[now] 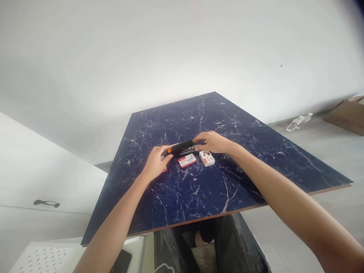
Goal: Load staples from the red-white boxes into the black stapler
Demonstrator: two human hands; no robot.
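Observation:
A black stapler [182, 147] with an orange part at its left end lies across the dark blue marbled table, held between my two hands. The fingers of my left hand [157, 161] are closed on its left end by the orange part. At the other end, the thumb and fingers of my right hand [209, 141] grip it. Just in front of the stapler is a flat red and white staple box [187, 161]. A small white and red box [206, 158] with black clips pictured on it sits below my right hand. Another red-edged item [164, 170] is mostly hidden behind my left hand.
The table [193, 193] has a brown front edge and stands close to a white wall. On the floor to the right lie a clear plastic bottle [295, 123] and a cardboard box [345, 115]. A white cabinet with a dark handle [46, 203] is at left.

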